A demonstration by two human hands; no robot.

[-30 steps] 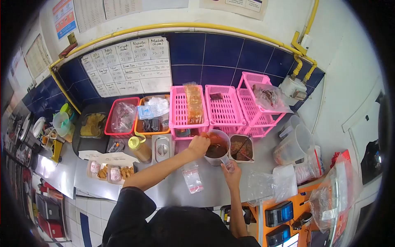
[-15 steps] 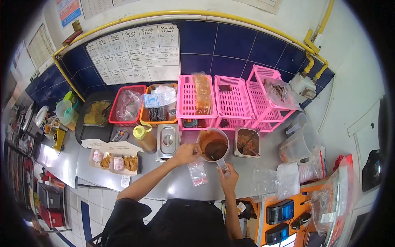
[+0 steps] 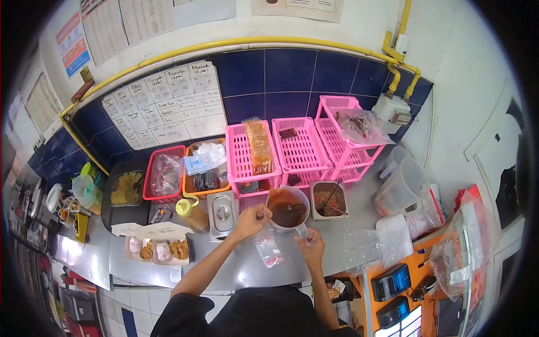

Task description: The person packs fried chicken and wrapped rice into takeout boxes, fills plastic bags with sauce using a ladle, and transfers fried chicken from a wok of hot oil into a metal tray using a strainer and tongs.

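Observation:
A clear plastic measuring jug (image 3: 287, 197) of thick dark brown sauce (image 3: 285, 217) stands over the steel counter in front of me. My right hand (image 3: 310, 246) is closed round its handle, which points toward me. At the jug's left rim, my left hand (image 3: 252, 222) is pinched on what looks like a spoon, its dark bowl (image 3: 296, 214) down in the sauce. Most of the spoon's handle is hidden by my fingers. Reddish-brown sauce coats the jug's inner wall. Small clear plastic bags (image 3: 269, 250) lie on the counter just below the jug.
Right of the jug is a steel pan (image 3: 329, 201) of chunky sauce with a utensil. To the left stand a lidded steel container (image 3: 223, 214), a squeeze bottle (image 3: 192, 214) and open food boxes (image 3: 159, 250). Pink racks (image 3: 303, 149) line the back; large jugs (image 3: 401, 188) stand right.
My view has shifted, with the counter appearing lower. Both hands keep their places at the jug; the spoon's bowl now shows more plainly in the sauce.

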